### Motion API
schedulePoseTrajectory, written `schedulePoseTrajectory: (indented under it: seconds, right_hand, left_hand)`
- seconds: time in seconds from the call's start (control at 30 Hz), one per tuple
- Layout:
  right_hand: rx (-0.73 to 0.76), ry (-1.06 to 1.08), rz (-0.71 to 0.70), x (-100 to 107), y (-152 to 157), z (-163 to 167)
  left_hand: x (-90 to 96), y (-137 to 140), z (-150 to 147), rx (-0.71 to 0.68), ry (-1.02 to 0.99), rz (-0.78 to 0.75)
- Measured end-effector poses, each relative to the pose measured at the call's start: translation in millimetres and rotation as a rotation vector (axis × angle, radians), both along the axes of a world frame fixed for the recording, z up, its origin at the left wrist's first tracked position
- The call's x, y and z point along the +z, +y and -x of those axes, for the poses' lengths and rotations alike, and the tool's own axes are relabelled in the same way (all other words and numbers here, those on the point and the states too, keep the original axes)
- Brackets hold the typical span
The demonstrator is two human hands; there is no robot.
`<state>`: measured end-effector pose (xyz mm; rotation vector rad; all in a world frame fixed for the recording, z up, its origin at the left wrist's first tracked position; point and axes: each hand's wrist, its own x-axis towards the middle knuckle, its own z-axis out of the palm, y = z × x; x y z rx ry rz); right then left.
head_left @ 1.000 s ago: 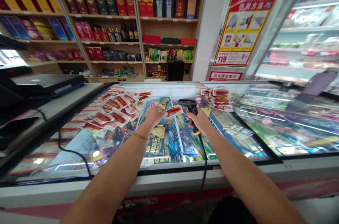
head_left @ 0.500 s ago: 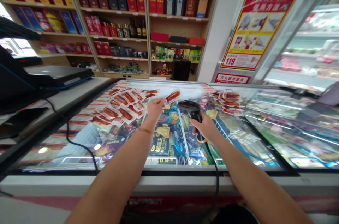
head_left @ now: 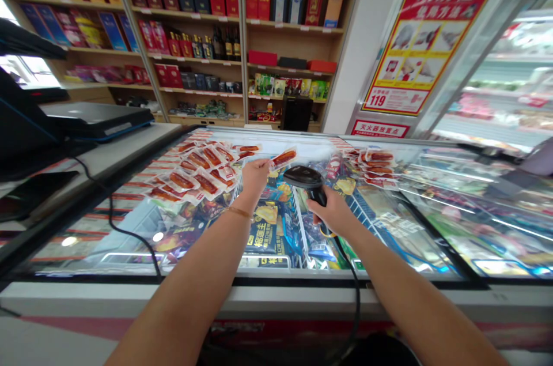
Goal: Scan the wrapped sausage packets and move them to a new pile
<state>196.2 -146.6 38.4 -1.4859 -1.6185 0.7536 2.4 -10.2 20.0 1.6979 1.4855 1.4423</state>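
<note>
My left hand (head_left: 254,177) pinches one end of a clear-wrapped sausage pack (head_left: 283,159), held above the glass freezer top. In my right hand (head_left: 332,209) is a black barcode scanner (head_left: 303,176), fingers wrapped round its handle and its head close to the held pack. The scanner's cable (head_left: 355,291) runs down over the freezer's front edge. Left of my left hand lies a spread of similar sausage packs (head_left: 203,173) on the glass. A smaller stack of sausage packs (head_left: 379,168) lies on the glass beyond my right hand.
Under the freezer glass (head_left: 129,239) are wire baskets with bagged goods. A scale (head_left: 99,118) and a black cable (head_left: 111,210) are at the left. Behind stand shelves of boxes and bottles (head_left: 203,46); a red poster (head_left: 432,37) hangs at the right.
The scanner head has shifted slightly left, closer to the sausage pack. My left hand still holds the pack in nearly the same place.
</note>
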Motion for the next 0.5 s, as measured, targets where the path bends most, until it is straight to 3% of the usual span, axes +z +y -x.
schedulePoseTrajectory:
  seconds: [0.5]
  right_hand:
    - [-0.021,0.057,0.006,6.1,2.1,-3.2]
  left_hand:
    - [-4.0,0.7,1.3,0.043,0.010,0.050]
